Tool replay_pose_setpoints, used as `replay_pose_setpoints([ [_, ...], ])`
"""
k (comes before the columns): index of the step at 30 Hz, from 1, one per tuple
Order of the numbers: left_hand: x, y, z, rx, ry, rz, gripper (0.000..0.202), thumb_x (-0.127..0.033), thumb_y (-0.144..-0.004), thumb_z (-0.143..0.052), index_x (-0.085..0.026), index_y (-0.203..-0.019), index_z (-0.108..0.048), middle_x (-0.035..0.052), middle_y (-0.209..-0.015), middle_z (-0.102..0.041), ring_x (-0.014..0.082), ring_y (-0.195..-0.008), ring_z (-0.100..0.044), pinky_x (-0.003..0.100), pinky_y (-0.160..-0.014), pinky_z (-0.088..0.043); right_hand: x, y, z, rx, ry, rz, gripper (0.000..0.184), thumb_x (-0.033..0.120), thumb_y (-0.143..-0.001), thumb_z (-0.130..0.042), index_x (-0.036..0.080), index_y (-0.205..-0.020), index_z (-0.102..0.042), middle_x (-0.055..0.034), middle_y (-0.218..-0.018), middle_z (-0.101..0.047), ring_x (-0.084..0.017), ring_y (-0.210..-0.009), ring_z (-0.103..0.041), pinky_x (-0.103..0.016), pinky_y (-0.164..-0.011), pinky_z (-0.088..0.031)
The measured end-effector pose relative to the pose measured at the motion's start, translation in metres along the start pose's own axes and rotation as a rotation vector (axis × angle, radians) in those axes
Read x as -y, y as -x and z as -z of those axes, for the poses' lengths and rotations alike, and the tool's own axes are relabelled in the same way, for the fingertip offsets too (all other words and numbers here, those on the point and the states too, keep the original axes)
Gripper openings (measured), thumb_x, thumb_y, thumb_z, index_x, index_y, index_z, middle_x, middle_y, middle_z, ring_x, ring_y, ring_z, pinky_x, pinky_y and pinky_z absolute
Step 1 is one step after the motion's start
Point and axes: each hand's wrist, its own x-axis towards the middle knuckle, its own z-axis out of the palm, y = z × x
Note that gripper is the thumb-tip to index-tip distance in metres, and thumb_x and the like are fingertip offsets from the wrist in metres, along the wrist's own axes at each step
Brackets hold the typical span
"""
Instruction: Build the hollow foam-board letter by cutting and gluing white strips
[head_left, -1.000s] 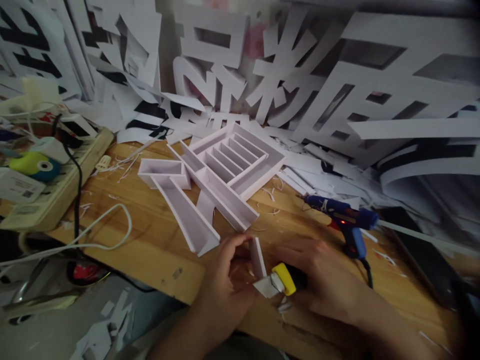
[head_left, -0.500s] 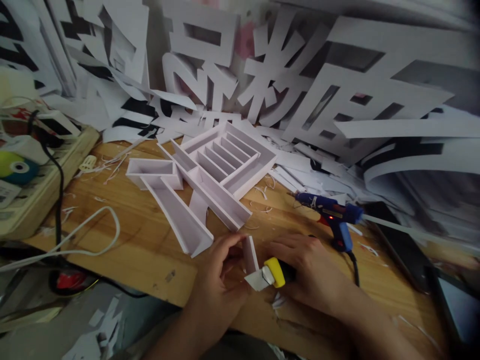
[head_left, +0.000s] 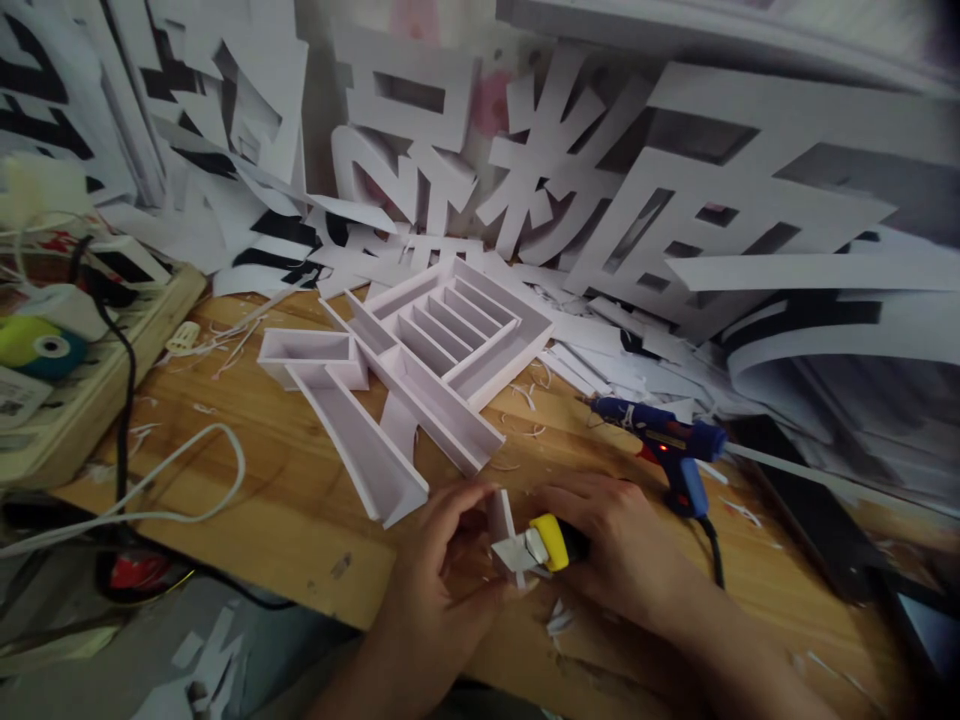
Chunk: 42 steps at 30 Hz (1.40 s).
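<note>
Strip, white, standing on edge near the bench front: left hand pinching it tight; right hand gripping knife, blade meeting its lower end. Trimming seemingly proceeding, the cut calling for a steady hold. Glue gun lying right; letter beyond.

Big white foam-board cut-out characters lean stacked along the far edge of the light-brown wooden desk; grey, scrap-strewn floor shows below its near-left corner.
</note>
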Motion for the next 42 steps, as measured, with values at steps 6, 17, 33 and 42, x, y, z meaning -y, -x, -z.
replay_pose_setpoints([
  [6, -0.001, 0.001, 0.002, 0.023, -0.043, -0.008, 0.058, -0.01, -0.068, -0.072, -0.035, -0.118, -0.056, 0.0015, -0.12, -0.059, 0.0211, -0.105, -0.059, 0.032, -0.089, -0.051, -0.001, -0.001, 0.001, -0.016, -0.001, -0.038, 0.009, 0.013, -0.066, -0.065, 0.02, -0.069, -0.06, 0.0008, -0.066, -0.06, -0.017, -0.062, -0.057, -0.027, -0.057, -0.036],
  [17, 0.005, 0.003, 0.004, 0.06, -0.077, -0.089, 0.062, -0.01, -0.068, -0.071, -0.038, -0.121, -0.054, 0.002, -0.125, -0.055, 0.0249, -0.11, -0.057, 0.035, -0.089, -0.051, -0.004, 0.0, 0.0, -0.079, 0.023, -0.037, 0.012, 0.011, -0.064, -0.062, 0.021, -0.065, -0.056, 0.0011, -0.064, -0.06, -0.017, -0.061, -0.057, -0.026, -0.056, -0.036],
  [33, 0.007, 0.006, 0.004, 0.119, -0.154, -0.14, 0.071, -0.002, -0.065, -0.066, -0.04, -0.122, -0.051, -0.0005, -0.128, -0.052, 0.0254, -0.117, -0.05, 0.037, -0.097, -0.045, -0.011, 0.001, 0.002, -0.241, 0.092, -0.232, 0.014, 0.009, -0.063, -0.053, 0.022, -0.069, -0.056, -0.0006, -0.067, -0.064, -0.02, -0.065, -0.061, -0.027, -0.057, -0.038],
  [42, 0.007, 0.0, 0.001, -0.023, 0.016, -0.045, 0.059, -0.012, -0.063, -0.076, -0.032, -0.114, -0.054, 0.0004, -0.11, -0.062, 0.0197, -0.1, -0.062, 0.032, -0.088, -0.051, 0.001, 0.012, -0.004, -0.304, 0.047, -0.291, 0.02, 0.012, -0.064, -0.051, 0.021, -0.078, -0.062, -0.002, -0.072, -0.069, -0.021, -0.063, -0.064, -0.028, -0.053, -0.041],
])
